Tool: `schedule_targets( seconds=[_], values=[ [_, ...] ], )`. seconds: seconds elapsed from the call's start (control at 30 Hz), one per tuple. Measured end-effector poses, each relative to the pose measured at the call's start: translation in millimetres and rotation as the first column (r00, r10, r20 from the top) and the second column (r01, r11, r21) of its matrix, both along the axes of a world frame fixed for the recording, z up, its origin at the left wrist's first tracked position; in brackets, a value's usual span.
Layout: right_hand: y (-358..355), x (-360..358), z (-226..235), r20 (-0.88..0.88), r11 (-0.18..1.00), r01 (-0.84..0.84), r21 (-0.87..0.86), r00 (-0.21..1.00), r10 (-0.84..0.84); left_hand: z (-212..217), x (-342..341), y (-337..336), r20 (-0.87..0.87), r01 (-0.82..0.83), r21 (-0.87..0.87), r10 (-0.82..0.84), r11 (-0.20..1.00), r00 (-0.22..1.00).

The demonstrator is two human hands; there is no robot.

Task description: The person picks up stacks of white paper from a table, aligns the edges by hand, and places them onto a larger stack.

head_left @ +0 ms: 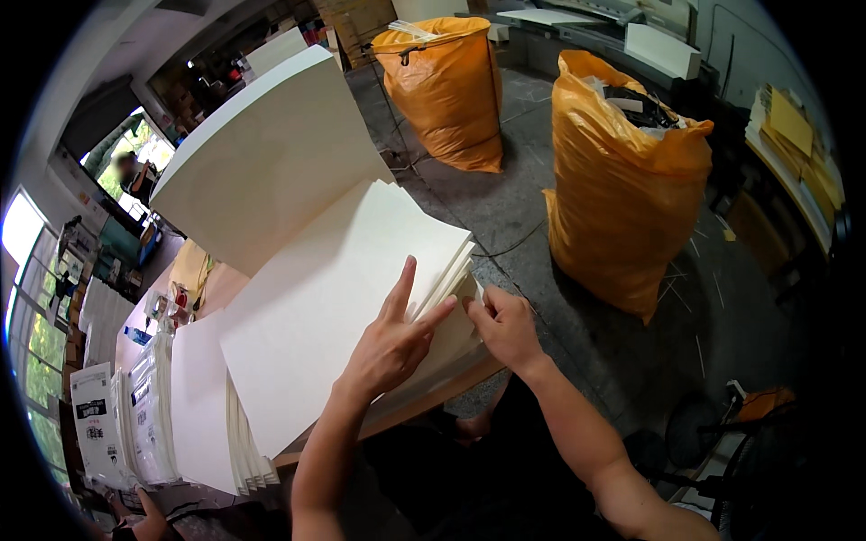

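In front of me a stack of large white sheets [307, 279] lies on the table, its layers slightly fanned at the right edge. My left hand [390, 347] rests over that edge with its fingers spread, one pointing away across the top sheet. At the near right corner my right hand [510, 329] is closed, its fingers curled and pinching a sheet's edge; how many layers it grips is hidden. Behind the stack, a tall white board [271, 153] stands upright with a curved upper edge.
Left of the stack lie more white sheets [203, 388] and plastic-wrapped packs [152, 419]. Two full orange sacks, one far [442, 99] and one nearer [622, 189], stand on the dark floor. A cable [514, 243] runs there. Another person [135, 176] is at the far left.
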State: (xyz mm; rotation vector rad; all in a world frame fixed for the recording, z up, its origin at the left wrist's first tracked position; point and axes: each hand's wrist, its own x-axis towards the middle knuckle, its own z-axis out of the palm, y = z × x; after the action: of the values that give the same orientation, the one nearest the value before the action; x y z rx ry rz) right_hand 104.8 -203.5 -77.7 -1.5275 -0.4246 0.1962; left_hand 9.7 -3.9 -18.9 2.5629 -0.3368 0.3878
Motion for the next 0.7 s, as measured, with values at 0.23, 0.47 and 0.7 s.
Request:
schedule_targets(
  seconds=[0.23, 0.47, 0.7],
  values=[
    [-0.5, 8.5, 21.7, -0.365, 0.933, -0.157, 0.323, 0.889, 0.276, 5.5, -2.6, 0.8, 0.055, 0.026, 0.092, -0.031, 0.995, 0.998],
    [-7.3, 10.4, 17.9, -0.308, 0.942, -0.201, 0.267, 0.909, 0.281, 2.7, 1.1, 2.8, 0.019, 0.018, 0.012, -0.019, 1.0, 1.0],
    [-5.1, 3.3, 10.4, -0.314, 0.92, -0.096, 0.379, 0.922, 0.225, 6.4, -1.2, 0.3, 0.004, 0.022, -0.042, -0.022, 0.999, 1.0]
  ],
)
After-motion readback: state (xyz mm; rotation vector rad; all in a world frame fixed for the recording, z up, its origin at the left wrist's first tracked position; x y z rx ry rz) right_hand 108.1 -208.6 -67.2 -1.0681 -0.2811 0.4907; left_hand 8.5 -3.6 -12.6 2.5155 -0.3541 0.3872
